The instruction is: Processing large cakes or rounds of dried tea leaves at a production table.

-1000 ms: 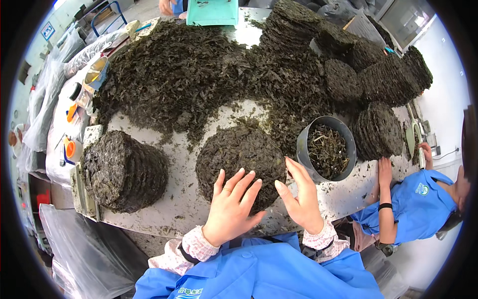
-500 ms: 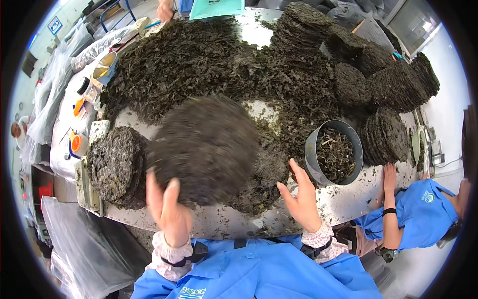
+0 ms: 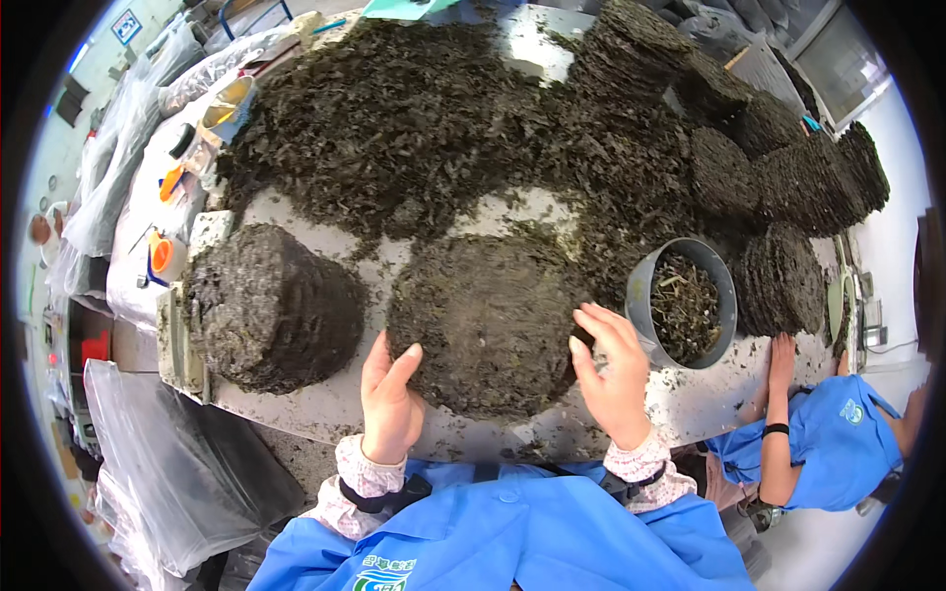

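A round, flat cake of dark dried seaweed [image 3: 488,330] lies in front of me at the near side of the metal table. My left hand [image 3: 392,402] is at its left edge, thumb on the near rim and fingers along the side. At the opposite edge, my right hand [image 3: 615,376] has its fingertips against the rim and the thumb apart from them. Between them the two hands hold the cake by its sides; its underside is hidden. Left of it stands a thick round stack of seaweed cakes [image 3: 271,305].
Loose seaweed [image 3: 394,128] is heaped across the far side. A grey ring-shaped container [image 3: 726,325] with scraps stands right of my right hand. Stacked seaweed cakes [image 3: 808,182] fill the right. A co-worker in blue [image 3: 833,438] rests a hand on the right edge.
The seaweed cake, blurred and raised near my left hand before, now rests flat between both hands. My right hand has come to its edge. A person's hand at the far edge has left view.
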Demonstrator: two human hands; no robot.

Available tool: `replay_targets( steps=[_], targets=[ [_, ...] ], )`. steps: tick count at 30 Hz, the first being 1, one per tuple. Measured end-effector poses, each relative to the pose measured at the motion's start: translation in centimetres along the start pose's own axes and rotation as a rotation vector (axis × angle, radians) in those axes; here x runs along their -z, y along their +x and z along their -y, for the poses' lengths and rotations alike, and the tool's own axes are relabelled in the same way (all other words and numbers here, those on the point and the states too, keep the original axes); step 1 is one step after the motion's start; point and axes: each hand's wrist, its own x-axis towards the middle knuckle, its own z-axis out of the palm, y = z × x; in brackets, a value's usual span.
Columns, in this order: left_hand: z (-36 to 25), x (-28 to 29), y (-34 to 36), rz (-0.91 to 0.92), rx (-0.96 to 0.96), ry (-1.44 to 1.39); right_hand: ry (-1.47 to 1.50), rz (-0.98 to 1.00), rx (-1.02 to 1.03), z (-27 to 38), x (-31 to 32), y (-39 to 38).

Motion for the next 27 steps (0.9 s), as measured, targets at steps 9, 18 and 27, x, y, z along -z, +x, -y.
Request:
replay_targets(
  steps=[9,18,27],
  targets=[
    [-12.9,3.2,-2.3,-0.406,-1.425,0.996,0.033,-0.087,-0.055,-1.3,1.0,-1.2],
    [-12.0,9.1,-0.7,-0.291,-0.984,1.863,0.031,-0.082,-0.053,-1.4,-0.1,0.2],
    [-12.2,11.3,0.5,-0.154,-0.867,1.975,-0.029,-0.058,-0.025,-2.3,0.3,0.1]
  ],
)
